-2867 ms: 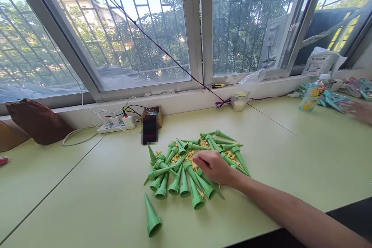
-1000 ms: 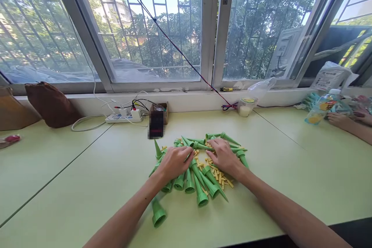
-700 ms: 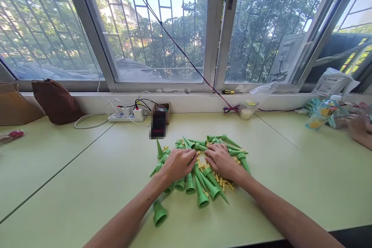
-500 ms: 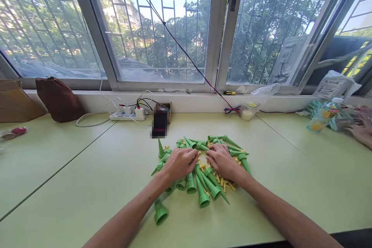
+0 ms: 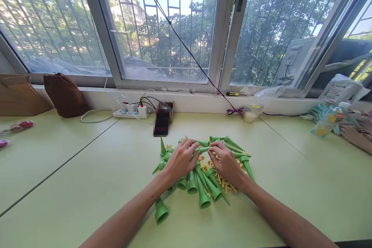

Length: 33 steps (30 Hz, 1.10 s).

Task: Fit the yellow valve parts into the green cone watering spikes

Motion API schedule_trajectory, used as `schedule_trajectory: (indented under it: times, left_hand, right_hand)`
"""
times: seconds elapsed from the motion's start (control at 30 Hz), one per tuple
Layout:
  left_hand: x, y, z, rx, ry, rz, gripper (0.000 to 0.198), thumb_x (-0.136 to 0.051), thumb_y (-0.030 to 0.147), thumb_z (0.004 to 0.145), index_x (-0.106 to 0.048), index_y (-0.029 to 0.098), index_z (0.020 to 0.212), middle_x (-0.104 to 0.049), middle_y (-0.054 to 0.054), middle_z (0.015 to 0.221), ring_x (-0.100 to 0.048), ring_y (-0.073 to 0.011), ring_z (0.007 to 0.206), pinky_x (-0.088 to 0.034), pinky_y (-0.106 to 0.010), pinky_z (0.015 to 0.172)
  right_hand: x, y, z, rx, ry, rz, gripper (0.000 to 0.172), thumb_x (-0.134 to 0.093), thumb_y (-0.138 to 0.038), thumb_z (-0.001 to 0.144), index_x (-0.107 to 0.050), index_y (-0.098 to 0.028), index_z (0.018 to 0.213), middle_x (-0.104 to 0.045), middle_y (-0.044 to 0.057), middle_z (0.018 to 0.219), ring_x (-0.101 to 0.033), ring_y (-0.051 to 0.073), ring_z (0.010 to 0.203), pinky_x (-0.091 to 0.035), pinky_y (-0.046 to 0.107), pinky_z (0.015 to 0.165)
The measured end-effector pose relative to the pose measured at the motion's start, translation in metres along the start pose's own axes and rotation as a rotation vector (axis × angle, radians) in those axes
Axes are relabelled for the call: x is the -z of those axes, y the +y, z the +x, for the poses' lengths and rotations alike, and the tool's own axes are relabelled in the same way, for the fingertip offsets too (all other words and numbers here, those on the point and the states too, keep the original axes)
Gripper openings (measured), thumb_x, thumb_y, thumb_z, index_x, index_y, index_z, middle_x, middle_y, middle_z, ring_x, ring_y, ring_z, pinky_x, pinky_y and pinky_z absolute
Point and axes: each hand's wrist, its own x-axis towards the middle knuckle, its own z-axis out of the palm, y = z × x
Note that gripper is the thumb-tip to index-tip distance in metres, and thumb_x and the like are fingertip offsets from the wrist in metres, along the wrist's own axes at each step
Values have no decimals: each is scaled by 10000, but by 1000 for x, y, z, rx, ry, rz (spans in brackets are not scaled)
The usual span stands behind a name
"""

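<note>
Grip: left hand [image 5: 180,159] and right hand [image 5: 227,161] pinch one green spike [image 5: 204,149] above spike pile [image 5: 203,197].

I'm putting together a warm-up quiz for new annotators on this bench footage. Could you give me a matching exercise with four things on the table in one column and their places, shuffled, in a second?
Things
1. brown pouch
2. power strip
3. lone green cone
4. small jar

Places
A. closest to the camera, apart from the pile of green cones
B. far left at the back, next to a cardboard box
C. at the back, behind and right of the pile
D. at the back, behind and left of the pile

Pairs: 1-B, 2-D, 3-A, 4-C
</note>
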Motion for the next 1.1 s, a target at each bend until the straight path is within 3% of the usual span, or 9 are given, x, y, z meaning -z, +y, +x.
schedule_trajectory:
  times: [0.1, 0.2, 0.33, 0.53, 0.67, 0.87, 0.93, 1.1]
  left_hand:
    - [-1, -1, 0, 2, 21, -31, 366, -555, 261, 950, -504, 201, 1308, -630, -111, 1184, -557, -278, 1090, -515, -471, 936]
    - [-2, -2, 0, -28, 14, -72, 414, -572, 288, 945, -485, 215, 1343, -631, -114, 1209, -533, -292, 1182, -490, -507, 999]
    - [1, 3, 2, -65, -19, -116, 295, -532, 245, 965, -536, 208, 1257, -646, -106, 1169, -524, -274, 1200, -476, -486, 1023]
    - [6, 11, 4, -63, -42, -128, 135, -480, 195, 979, -580, 190, 1069, -657, -84, 1003, -568, -244, 1022, -513, -430, 908]
    - [3, 8, 2, -9, 10, -109, 74, -515, 160, 947, -576, 191, 978, -652, -82, 958, -559, -260, 1054, -510, -433, 914]
    - [-1, 4, 1, 118, 134, -109, 65, -522, 161, 942, -558, 188, 988, -657, -84, 964, -582, -249, 1003, -508, -424, 889]
    - [-1, 5, 1, 148, 169, -126, 74, -497, 172, 954, -546, 190, 1006, -649, -82, 966, -588, -239, 989, -509, -403, 868]
    - [1, 8, 1, 205, 202, -157, 87, -443, 205, 981, -517, 189, 1025, -613, -73, 930, -604, -226, 916, -500, -362, 794]
  right_hand:
    - [2, -8, -1, 51, 37, 46, 145, -513, -144, 952, -648, -176, 909, -628, 103, 1016, -632, 223, 962, -542, 389, 855]
    - [4, -13, -3, 94, 71, 67, 154, -509, -145, 945, -647, -188, 891, -639, 101, 1024, -640, 221, 983, -545, 381, 858]
    - [5, -16, -3, 106, 131, 53, 168, -500, -158, 943, -651, -205, 888, -653, 97, 1013, -646, 223, 985, -545, 400, 872]
    - [6, -18, -3, 112, 166, 40, 169, -488, -151, 944, -634, -213, 885, -645, 92, 1014, -642, 221, 983, -539, 403, 880]
    - [7, -20, -4, 76, 194, 28, 150, -484, -157, 953, -616, -218, 917, -624, 94, 1058, -636, 224, 1003, -539, 390, 871]
    - [7, -18, -1, -46, 311, 56, 194, -482, -191, 960, -522, -214, 1149, -578, 99, 1080, -610, 210, 904, -546, 375, 797]
    - [6, -16, -1, -48, 235, 35, 153, -479, -190, 963, -529, -213, 1106, -581, 90, 1033, -601, 215, 894, -534, 374, 801]
    - [3, -15, -3, 8, -134, 42, 159, -499, -175, 968, -567, -209, 1107, -600, 96, 1073, -603, 228, 987, -521, 376, 869]
